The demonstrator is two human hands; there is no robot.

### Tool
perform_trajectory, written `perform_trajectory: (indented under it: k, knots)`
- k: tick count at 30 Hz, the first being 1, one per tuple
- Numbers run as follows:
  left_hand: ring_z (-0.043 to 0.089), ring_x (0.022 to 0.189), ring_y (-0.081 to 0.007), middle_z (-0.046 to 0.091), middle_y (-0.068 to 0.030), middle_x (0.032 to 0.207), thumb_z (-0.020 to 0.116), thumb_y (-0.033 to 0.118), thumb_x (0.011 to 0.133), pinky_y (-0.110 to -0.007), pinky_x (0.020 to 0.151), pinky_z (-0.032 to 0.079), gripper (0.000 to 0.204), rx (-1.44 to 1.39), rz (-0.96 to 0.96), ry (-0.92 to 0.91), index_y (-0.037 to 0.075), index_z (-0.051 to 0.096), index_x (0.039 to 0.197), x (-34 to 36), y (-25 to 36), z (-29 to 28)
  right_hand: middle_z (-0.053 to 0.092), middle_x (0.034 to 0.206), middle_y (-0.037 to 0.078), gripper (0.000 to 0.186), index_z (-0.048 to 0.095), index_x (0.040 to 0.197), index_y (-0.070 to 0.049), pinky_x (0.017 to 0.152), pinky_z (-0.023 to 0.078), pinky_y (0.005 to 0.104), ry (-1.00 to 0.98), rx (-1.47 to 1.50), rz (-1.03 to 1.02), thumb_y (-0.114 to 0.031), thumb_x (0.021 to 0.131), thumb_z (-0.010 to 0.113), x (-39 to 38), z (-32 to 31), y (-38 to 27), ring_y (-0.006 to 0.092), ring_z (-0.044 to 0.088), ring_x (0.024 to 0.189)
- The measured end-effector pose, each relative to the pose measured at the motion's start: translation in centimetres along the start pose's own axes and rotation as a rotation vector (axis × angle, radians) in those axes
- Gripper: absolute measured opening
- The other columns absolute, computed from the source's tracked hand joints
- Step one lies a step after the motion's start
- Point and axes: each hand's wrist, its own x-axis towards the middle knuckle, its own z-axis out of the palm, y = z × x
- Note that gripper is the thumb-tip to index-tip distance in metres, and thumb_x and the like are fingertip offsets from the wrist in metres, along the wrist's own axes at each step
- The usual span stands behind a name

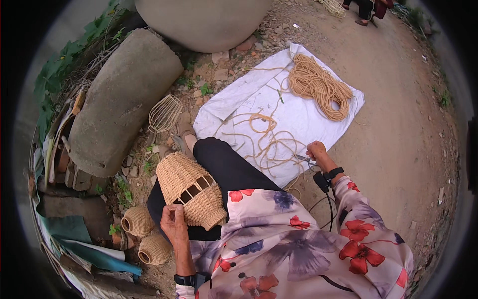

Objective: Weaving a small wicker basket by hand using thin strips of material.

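A vase-shaped basket woven from tan rope lies tilted across my lap. An unwoven band of bare ribs shows dark gaps round its middle. My left hand is closed, its fingertips pinching at the basket's near edge beside this gap; whether a strand is between them is too small to tell. Off to the right, my right hand is closed over the edge of a white sheet. Grey metal scissors stick out from under its fingers and appear held. Loose rope strands trail over the sheet near them.
The white sheet carries a big coil of tan rope. A bare rib frame stands by my foot. Two small woven baskets sit left of me. A large stone slab lies at left; another person is far off.
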Motion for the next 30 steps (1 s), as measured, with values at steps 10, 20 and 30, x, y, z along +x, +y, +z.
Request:
perform_trajectory:
  k: [10, 20, 30]
  knots:
    - [0.036, 0.063, -0.0029, 0.047, 0.0059, 0.073, 0.062, 0.015, 0.09, -0.019, 0.055, 0.028, 0.013, 0.047, -0.117, -0.072, 0.005, 0.056, 0.094, -0.1, 1.8, -0.9, 0.064, 0.079, 0.009, 0.018, 0.062, 0.085, -0.005, 0.042, 0.047, 0.032, -0.219, -0.308, -0.158, -0.018, 0.074, 0.056, 4.9, 4.6, 15.6, 0.0185, 0.059, 0.057]
    - [0.042, 0.058, -0.006, 0.048, 0.0018, 0.068, 0.058, 0.009, 0.089, -0.021, 0.05, 0.031, 0.007, 0.316, -0.076, -0.101, 0.003, 0.055, 0.089, 0.4, 2.5, -0.5, 0.064, 0.101, 0.013, 0.041, 0.064, 0.11, -0.006, 0.05, 0.055, 0.0367, -0.294, -0.315, 0.111, -0.019, 0.072, 0.057, 6.4, 12.5, 11.8, 0.0245, 0.066, 0.079]
    - [0.047, 0.061, -0.0095, 0.052, 0.0003, 0.069, 0.056, 0.016, 0.092, -0.024, 0.055, 0.038, 0.014, 0.401, -0.098, -0.203, 0.003, 0.061, 0.093, -0.6, 5.3, 0.3, 0.059, 0.091, 0.006, 0.028, 0.058, 0.107, -0.008, 0.074, 0.047, 0.0279, -0.23, 0.482, 0.103, -0.019, 0.082, 0.062, 7.8, 16.8, 10.3, 0.0168, 0.057, 0.086]
